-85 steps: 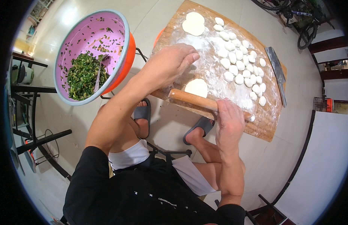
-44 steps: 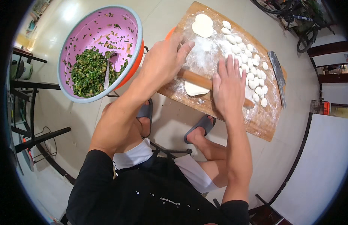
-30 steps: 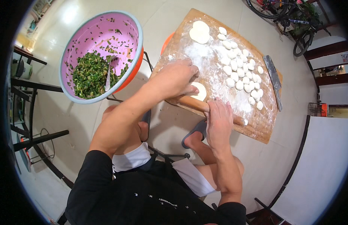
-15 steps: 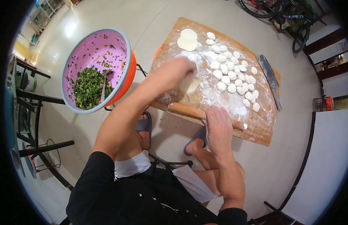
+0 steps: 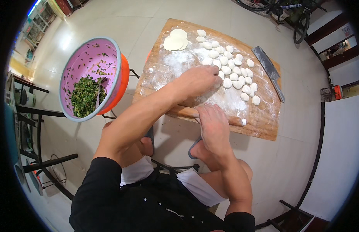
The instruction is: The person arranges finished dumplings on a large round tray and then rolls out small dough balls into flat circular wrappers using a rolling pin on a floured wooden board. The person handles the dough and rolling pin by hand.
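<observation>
My right hand (image 5: 214,123) is wrapped over the middle of a wooden rolling pin (image 5: 185,112), which lies along the near edge of a floured wooden board (image 5: 156,77). Over the board, my left hand (image 5: 199,82) reaches to the near-left side of a group of small white dough pieces (image 5: 235,77). Its fingers are bent down and close together; what lies under the fingertips is hidden. A few flat round dough wrappers (image 5: 175,40) overlap at the board's far left corner.
A cleaver-like blade (image 5: 267,71) lies along the board's right side. Left of the board stands a pink bowl (image 5: 88,52) with chopped green filling (image 5: 84,96) and a spoon (image 5: 97,96). A bicycle (image 5: 284,11) is at the far right; a black metal frame (image 5: 40,116) stands left.
My left hand has moved right from a flat dough wrapper to the dough pieces. That wrapper has joined the others at the far left corner. My right hand stays on the rolling pin.
</observation>
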`<state>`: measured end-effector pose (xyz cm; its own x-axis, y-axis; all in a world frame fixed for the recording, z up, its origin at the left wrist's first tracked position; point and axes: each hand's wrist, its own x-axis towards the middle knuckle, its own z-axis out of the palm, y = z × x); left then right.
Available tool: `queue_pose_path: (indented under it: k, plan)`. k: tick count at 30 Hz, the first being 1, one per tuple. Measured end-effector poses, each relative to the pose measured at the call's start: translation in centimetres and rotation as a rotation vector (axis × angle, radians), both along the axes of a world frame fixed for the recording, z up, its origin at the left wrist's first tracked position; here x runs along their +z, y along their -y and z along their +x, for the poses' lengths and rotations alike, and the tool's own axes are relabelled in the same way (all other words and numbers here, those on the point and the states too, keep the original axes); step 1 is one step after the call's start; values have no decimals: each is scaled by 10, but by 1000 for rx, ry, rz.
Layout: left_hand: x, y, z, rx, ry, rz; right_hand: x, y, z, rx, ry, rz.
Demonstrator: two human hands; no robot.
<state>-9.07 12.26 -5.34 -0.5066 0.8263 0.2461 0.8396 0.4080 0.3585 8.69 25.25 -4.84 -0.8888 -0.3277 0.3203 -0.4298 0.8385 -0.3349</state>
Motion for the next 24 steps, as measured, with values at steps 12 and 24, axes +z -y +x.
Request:
queue_pose_path:
  k: [12, 24]
  plan:
    - [46, 71, 35, 261, 240, 125, 23, -24, -2, 39, 68, -4]
    - [-11, 22, 49, 217, -122, -87, 46, -104, 4, -303, 100, -121]
